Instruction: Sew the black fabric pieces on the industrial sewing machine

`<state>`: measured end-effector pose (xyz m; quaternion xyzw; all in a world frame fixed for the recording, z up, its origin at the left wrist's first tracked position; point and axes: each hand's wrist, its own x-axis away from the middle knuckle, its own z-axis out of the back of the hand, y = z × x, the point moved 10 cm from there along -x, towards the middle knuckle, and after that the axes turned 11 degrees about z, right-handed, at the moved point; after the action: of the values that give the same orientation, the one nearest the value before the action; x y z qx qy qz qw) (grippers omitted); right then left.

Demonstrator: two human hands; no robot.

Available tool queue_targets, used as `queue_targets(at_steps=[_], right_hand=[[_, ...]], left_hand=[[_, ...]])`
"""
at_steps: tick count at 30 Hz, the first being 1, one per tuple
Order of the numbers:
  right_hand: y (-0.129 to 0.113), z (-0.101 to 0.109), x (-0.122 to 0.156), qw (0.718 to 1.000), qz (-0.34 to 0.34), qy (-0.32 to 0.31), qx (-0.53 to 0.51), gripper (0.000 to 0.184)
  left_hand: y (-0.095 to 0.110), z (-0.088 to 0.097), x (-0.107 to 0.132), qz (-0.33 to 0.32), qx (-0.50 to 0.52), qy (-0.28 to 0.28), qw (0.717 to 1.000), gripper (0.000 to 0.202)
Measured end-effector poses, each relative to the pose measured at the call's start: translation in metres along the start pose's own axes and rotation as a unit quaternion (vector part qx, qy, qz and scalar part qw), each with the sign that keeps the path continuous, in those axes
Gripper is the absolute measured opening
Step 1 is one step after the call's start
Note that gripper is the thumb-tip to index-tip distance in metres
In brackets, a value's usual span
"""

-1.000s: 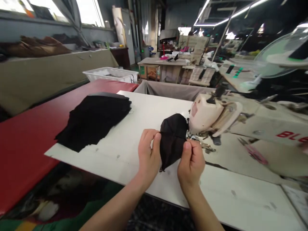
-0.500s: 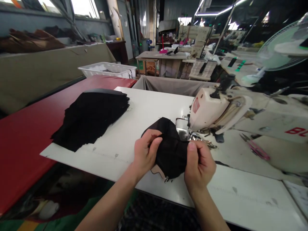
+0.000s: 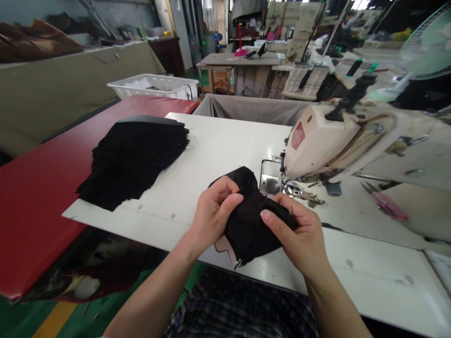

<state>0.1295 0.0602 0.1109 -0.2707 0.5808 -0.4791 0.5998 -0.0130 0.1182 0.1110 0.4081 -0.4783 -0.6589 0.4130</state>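
Both hands grip a black fabric piece [image 3: 248, 230] above the front part of the white sewing table [image 3: 218, 145]. My left hand [image 3: 216, 209] pinches its upper left side between thumb and fingers. At the right side, my right hand [image 3: 299, 230] is closed on a folded part, thumb on top. A beige edge with a small white end shows at the cloth's lower left. Just beyond my right hand is the sewing machine [image 3: 317, 145], with its metal plate and presser foot by the cloth.
A stack of black cloth pieces [image 3: 134, 159] lies on the left, across the white table and a red surface [image 3: 38, 188]. Pink-handled scissors [image 3: 387, 204] rest under the machine arm. Behind stand a white plastic basket [image 3: 155, 89] and a fan [image 3: 426, 47].
My right hand has shifted its grip inward and folded the cloth's right side over. The left hand keeps its pinch. The camera view has tilted down a little.
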Motion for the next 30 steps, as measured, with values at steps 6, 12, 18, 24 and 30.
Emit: queue_targets(at_steps=[6,12,18,24,30], right_hand=[[0.028,-0.002,0.005,0.986,-0.116,0.0,-0.117,0.029],[0.037,-0.009,0.01,0.972,-0.179,-0.043,-0.149,0.025],[0.028,0.002,0.007,0.991,-0.111,-0.015,-0.068,0.026],[0.006,0.007,0.004,1.0,-0.011,-0.006,0.027,0.018],[0.01,0.012,0.01,0.999,-0.03,0.035,0.02,0.017]], left_hand=[[0.004,0.002,0.007,-0.017,-0.028,0.022,0.999,0.031],[-0.012,-0.004,0.006,0.045,0.092,0.01,0.995,0.038],[-0.008,-0.006,0.004,0.021,0.022,-0.009,1.0,0.032],[0.004,-0.002,0.007,-0.033,-0.027,0.02,0.999,0.031],[-0.004,-0.003,0.009,-0.024,0.033,0.016,0.999,0.045]])
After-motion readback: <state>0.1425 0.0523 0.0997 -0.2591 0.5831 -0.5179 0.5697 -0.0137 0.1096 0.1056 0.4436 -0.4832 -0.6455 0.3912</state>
